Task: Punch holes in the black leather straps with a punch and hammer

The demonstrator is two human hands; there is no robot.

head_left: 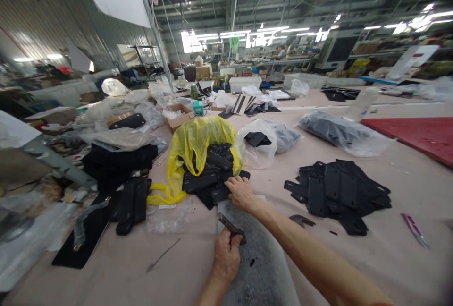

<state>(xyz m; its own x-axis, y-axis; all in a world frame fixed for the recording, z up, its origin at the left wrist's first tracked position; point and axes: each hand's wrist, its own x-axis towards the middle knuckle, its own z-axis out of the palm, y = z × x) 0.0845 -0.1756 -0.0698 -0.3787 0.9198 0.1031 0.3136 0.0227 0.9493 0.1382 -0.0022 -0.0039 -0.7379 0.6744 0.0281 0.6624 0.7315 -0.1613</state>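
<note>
My left hand [226, 255] is closed around a small dark flat piece [230, 223], seen nearly edge-on, above a grey speckled board [264, 273]. Farther out, my right hand [242, 193] has its fingertips at the edge of a black flat piece [220, 194] and seems to pinch it; the undersides of the fingers are hidden. That piece lies at the front of a heap of similar black pieces [201, 181] spilling from an open yellow plastic bag [180, 143].
To the right lie a pile of black pieces [332, 192], a dark curved tool [302, 220] and pink-handled snips [414, 230]. Clear bags [339, 131] sit behind, near a red board [417, 136]. Black pieces [132, 204] and a thin wire-like tool [163, 255] are on the left.
</note>
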